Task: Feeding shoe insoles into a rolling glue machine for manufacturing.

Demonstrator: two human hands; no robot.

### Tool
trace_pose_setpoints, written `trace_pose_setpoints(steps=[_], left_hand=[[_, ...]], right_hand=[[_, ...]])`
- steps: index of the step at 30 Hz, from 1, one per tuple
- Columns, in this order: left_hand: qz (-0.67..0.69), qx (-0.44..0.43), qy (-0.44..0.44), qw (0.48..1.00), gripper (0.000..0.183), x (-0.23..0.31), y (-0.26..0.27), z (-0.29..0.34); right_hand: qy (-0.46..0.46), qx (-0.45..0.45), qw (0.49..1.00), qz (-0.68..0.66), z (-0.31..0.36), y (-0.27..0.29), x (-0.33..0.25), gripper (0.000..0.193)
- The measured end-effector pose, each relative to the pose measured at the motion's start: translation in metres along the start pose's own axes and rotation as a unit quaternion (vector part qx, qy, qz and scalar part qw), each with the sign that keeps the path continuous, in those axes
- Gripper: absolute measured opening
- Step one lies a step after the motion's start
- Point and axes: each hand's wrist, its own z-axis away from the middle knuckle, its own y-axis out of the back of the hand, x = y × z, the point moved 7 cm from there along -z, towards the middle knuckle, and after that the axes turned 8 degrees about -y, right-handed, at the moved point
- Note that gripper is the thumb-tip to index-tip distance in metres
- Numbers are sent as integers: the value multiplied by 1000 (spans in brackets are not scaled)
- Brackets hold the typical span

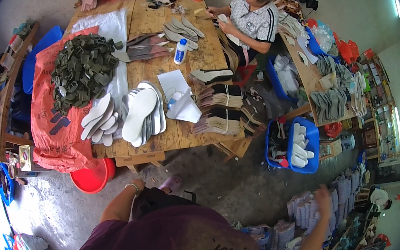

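My left hand (139,184), with a band at the wrist, is low beside my dark trousers, short of the table's near edge; its fingers are not clear. Out to the right, my right hand (323,197) is raised, slightly blurred, with fingers stretched and nothing visible in it. Bundled pale grey shoe parts (302,210) stand stacked on the floor beside it. On the wooden table (149,81) lie white insoles (139,114), more pale insoles (100,119), a heap of dark green pieces (84,67), tied stacks of layered sole pieces (219,97) and a white-and-blue bottle (181,51).
Across the table, a co-worker (251,17) in a dark cap handles a pale piece. A blue basket (311,161) with white soles stands right of the table. A red basin (93,177) sits under the near left corner. A side table (305,80) holds more shoe parts.
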Motion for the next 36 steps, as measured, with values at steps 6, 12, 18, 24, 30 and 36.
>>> trace_pose_setpoints(steps=[6,12,18,24,30,36], left_hand=[[-55,18,-41,997,32,9,19,-5],[-22,57,-31,998,28,34,72,-1],[-57,60,-63,995,27,43,93,-11],[-60,36,-47,996,27,51,90,-11],[7,38,2,999,29,61,82,-3],[32,54,21,998,27,46,51,-10]], right_hand=[[23,-182,982,-37,85,-245,-36,46],[-117,-298,941,-109,135,-362,-11,44],[-77,-285,955,-31,121,-361,-49,46],[45,-296,832,-468,92,-241,-255,43],[336,-586,531,-511,151,-146,-370,32],[82,-441,894,-3,127,-293,-222,34]])
